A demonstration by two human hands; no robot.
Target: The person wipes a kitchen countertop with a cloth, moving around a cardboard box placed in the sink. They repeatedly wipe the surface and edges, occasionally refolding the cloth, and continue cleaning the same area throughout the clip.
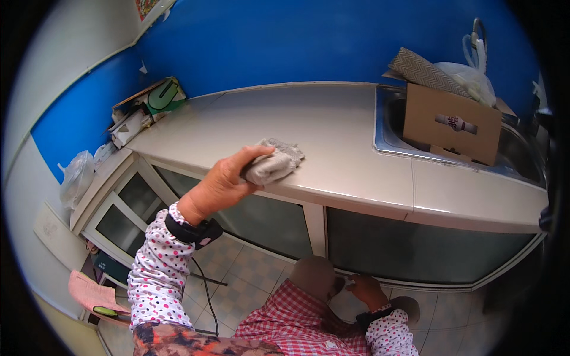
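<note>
My left hand (pixel 227 178) grips a folded grey cloth (pixel 278 162), which rests on the front edge of the light tiled countertop (pixel 329 129). My right hand (pixel 365 289) hangs low near the cabinet's bottom edge, its fingers partly curled. Whether it holds anything is too dim to tell. Dotted sleeves and black wrist straps cover both forearms. Below the countertop are framed glass cabinet doors (pixel 401 244).
A cardboard box (pixel 449 120) stands in the steel sink (pixel 387 144) at right, beside a white plastic bag (pixel 472 80). Boxes and a green item (pixel 162 95) fill the far left corner. A clear bag (pixel 78 178) sits at left. A dark cable (pixel 208 293) crosses the floor.
</note>
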